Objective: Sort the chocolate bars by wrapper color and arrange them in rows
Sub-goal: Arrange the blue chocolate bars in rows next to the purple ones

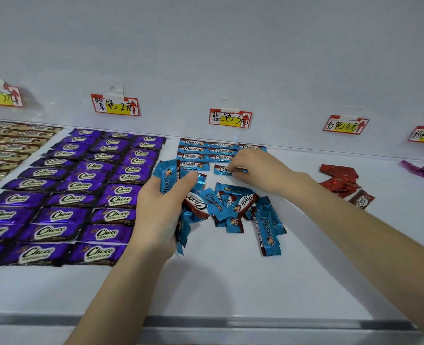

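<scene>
Lay the blue bar (224, 169), pinched at its right end by the right hand's (255, 170) fingers (240, 168), flat on the worktop (230, 282), label up. Square it to the row neighbour (194, 166) just left of those fingers, close under the blue rows (206, 149) beyond them. Grip firmly with the left hand (160, 212), fingers curled round the blue bundle (167, 175), clear of the loose pile (233, 205) between both hands.

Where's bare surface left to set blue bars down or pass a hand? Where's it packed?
Free: the wide strip of white surface between the loose blue pile and the front edge; also the gap from that pile across to the red pile. Crowded: purple rows fill the left, blue rows the back.
</scene>
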A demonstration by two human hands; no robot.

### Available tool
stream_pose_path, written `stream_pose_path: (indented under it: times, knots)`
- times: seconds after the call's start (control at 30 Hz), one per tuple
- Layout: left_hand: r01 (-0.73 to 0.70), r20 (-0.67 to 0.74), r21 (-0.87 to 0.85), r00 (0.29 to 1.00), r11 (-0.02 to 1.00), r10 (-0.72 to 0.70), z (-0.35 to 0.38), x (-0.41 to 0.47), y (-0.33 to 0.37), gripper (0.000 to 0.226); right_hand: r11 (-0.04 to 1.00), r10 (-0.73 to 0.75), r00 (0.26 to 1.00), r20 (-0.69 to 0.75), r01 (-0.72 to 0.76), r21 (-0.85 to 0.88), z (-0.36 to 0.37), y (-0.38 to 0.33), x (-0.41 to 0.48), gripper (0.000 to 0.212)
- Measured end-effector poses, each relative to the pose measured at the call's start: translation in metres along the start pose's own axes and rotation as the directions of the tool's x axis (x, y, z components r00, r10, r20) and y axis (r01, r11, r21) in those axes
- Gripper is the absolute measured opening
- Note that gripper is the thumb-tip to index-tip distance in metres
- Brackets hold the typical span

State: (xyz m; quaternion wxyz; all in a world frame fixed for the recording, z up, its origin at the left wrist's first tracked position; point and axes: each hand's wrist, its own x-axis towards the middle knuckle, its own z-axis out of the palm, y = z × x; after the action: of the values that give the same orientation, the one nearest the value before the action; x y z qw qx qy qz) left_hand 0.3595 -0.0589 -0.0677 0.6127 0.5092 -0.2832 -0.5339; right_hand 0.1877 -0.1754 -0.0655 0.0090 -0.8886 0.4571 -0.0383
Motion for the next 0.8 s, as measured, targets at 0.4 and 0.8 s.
stream_pose_path:
  times: [0.4, 0.8]
  knots:
    - [-0.001, -0.004, 0.013, 1.0, 1.0, 0.001, 0.001, 0.001, 0.0, 0.012, 1.0, 0.014, 1.0, -0.013, -0.014, 0.028, 0.004, 0.003, 0.011, 0.026]
    - [0.021, 0.024, 0.013, 0.999, 1.0, -0.022, 0.002, -0.001, 0.001, 0.014, 1.0, 0.01, 0.998, -0.054, -0.009, 0.022, 0.007, 0.003, 0.015, 0.025]
